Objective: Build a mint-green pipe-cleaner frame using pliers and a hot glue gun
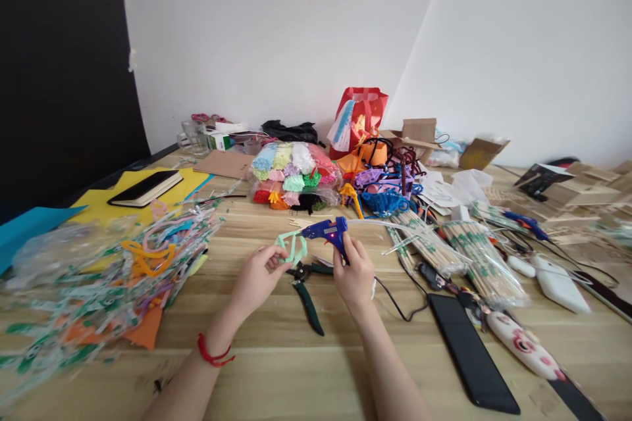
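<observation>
The pale wood-grain desk (pixel 276 378) runs out from me to a plain white wall (pixel 276 33) at twelve o'clock, with a tall black panel (pixel 59 66) at ten.

The blue plastic glue gun (pixel 323 230) has a pale label on its side, too small for me to read, and a glowing red light. Green print on the clear-wrapped bundles of wooden sticks (pixel 481 263) at three o'clock is also unreadable.

My right hand (pixel 356 273) has its fingers wrapped round the gun's grip, its nozzle toward nine o'clock. My left hand (pixel 261 276) pinches a mint-green, angular looped frame (pixel 295 251) at the nozzle, in front of me; whether they touch, I cannot tell.

Just below, at six o'clock, green-handled cutters (pixel 309 308) lie splayed under my work. A black cable (pixel 395 302) curls at four, near a black phone (pixel 471 352). At nine, a loose heap of clear and green-printed wrappers (pixel 138 276) crowds the desk; beyond it, at ten, a black notebook (pixel 145 187) rests on yellow sheets (pixel 93 200). A clear bag of multicoloured bundles (pixel 293 174) sits at twelve, and a tangled blue, purple and orange pile (pixel 388 194) at one, before a red bag (pixel 360 115).
</observation>
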`<state>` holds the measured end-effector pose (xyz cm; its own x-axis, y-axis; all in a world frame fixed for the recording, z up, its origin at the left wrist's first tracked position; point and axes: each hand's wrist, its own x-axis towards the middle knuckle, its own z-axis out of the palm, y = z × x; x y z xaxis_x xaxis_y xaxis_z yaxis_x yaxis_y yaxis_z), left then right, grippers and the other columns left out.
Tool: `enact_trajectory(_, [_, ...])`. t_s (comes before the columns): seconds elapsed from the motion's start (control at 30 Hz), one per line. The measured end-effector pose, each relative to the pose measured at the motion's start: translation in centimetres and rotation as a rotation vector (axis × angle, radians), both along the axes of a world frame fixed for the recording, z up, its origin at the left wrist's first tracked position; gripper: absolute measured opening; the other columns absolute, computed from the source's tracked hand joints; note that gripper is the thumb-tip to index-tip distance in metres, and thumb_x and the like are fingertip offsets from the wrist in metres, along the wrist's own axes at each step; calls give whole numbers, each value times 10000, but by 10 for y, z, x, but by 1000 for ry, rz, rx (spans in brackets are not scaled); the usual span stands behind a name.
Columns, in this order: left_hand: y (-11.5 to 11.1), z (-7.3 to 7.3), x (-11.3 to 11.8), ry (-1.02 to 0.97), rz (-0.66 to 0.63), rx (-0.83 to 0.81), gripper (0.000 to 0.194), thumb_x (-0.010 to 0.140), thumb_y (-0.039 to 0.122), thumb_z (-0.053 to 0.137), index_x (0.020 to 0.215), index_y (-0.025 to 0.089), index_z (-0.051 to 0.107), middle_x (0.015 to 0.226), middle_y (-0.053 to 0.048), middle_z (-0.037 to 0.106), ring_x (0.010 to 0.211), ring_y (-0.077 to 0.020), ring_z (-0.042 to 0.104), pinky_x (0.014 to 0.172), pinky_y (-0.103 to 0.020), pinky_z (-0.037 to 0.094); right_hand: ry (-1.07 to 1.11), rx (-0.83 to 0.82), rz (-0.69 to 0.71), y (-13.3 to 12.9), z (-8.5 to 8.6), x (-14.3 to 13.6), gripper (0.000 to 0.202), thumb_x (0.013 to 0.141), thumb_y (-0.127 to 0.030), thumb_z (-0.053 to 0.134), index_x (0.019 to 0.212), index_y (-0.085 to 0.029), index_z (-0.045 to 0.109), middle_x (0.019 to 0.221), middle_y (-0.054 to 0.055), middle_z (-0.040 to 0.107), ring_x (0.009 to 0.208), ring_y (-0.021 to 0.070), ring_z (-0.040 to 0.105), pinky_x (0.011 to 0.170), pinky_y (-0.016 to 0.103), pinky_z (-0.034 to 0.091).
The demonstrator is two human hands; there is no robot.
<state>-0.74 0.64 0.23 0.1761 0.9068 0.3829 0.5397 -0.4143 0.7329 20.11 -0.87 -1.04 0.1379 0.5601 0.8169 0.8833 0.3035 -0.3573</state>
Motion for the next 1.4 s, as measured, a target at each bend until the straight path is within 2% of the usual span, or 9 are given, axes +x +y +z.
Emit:
enact_trajectory(0.6, [-2, 4, 1, 24, -30, 39, 92, 728, 263, 636, 793, 199, 620, 723, 1, 622, 668, -154, 580, 661, -270, 465, -7, 13, -44, 2, -3, 1, 370, 875, -190, 439, 1228, -158, 547, 909, 120, 648, 835, 226, 623, 715, 332, 511])
enact_trajectory(0.7, [-2, 2, 1, 10, -34, 22, 91, 726, 259, 636, 791, 198, 619, 719, 1, 624, 657, -152, 578, 653, -269, 467, 14, 26, -91, 2, -1, 0, 348, 880, -213, 445, 1202, -145, 562, 902, 121, 652, 816, 223, 622, 711, 327, 500])
enact_trajectory(0.8, [0, 0, 0, -15, -10, 11, 103, 732, 273, 629, 802, 198, 620, 729, -4, 633, 661, -153, 579, 653, -273, 471, 85, 4, -193, 3, 1, 0, 376, 866, -307, 490, 1180, -116, 569, 904, 132, 651, 778, 232, 618, 701, 333, 488])
enact_trajectory(0.97, [5, -2, -4, -160, 30, -45, 161, 739, 325, 632, 822, 188, 613, 777, -18, 654, 682, -153, 593, 677, -285, 484, 172, -179, -283, 7, 1, 4, 492, 814, -436, 518, 1131, -63, 569, 920, 178, 644, 854, 295, 600, 754, 387, 465])
enact_trajectory(1.13, [6, 2, -3, -446, -23, -172, 235, 695, 340, 685, 833, 168, 602, 745, -6, 638, 687, -143, 604, 665, -263, 497, 73, -576, -302, 8, 1, 4, 358, 800, -383, 533, 946, -72, 632, 863, 191, 668, 891, 322, 584, 771, 380, 430])
enact_trajectory(1.2, [5, 6, -2, -525, -53, -209, 240, 673, 321, 707, 822, 166, 601, 736, 2, 631, 687, -135, 602, 657, -249, 496, 7, -685, -332, 8, 1, 1, 331, 803, -390, 529, 890, -94, 647, 856, 193, 671, 928, 333, 568, 759, 379, 416])
enact_trajectory(1.4, [-1, 11, 2, -606, -122, -206, 222, 643, 260, 737, 793, 167, 603, 739, 12, 620, 697, -120, 596, 674, -230, 494, -64, -804, -328, 6, -3, -1, 388, 782, -454, 579, 943, -109, 656, 941, 205, 657, 1021, 353, 524, 758, 398, 408])
